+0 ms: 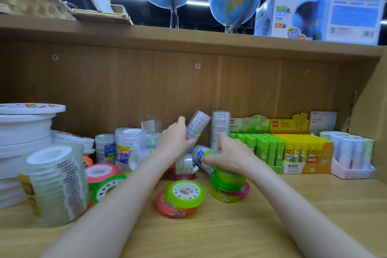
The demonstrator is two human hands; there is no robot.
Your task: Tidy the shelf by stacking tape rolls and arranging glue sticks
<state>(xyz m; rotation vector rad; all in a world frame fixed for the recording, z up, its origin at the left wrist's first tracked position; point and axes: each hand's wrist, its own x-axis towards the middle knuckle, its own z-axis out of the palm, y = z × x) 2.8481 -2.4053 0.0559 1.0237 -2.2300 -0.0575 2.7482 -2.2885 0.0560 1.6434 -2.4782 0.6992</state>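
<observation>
The left hand (174, 137) grips a tilted sleeve of clear tape rolls (196, 125) near the back panel. The right hand (227, 154) clasps another clear sleeve (202, 154) lying above a green tape stack (228, 184). Green glue sticks (261, 147) stand boxed at right, beside yellow glue sticks (297, 148).

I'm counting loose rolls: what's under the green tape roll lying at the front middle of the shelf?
The green tape roll leans on a pink-red roll that sticks out at its left and front. Anything under that pair is covered.
</observation>
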